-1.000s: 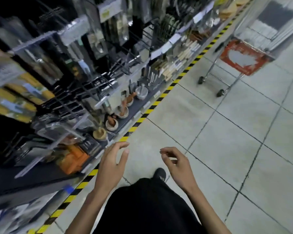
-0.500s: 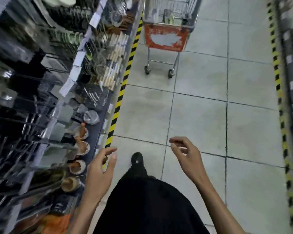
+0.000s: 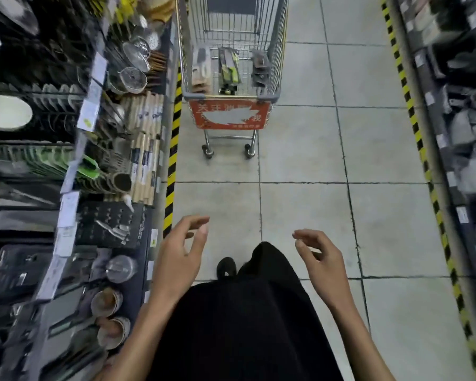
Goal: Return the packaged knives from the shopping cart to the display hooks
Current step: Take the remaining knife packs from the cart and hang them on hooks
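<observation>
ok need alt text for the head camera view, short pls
Two empty, open hands, left hand and right hand, are held out over a tiled shop aisle toward a shopping cart ahead that holds a few packaged knives. Kitchenware shelves run along the left, edged by yellow-and-black floor tape.

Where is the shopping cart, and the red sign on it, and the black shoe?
shopping cart (image 3: 275,50), head view, right wire wall.
red sign (image 3: 231,114), head view, middle of the panel.
black shoe (image 3: 226,266), head view, the toe.
</observation>
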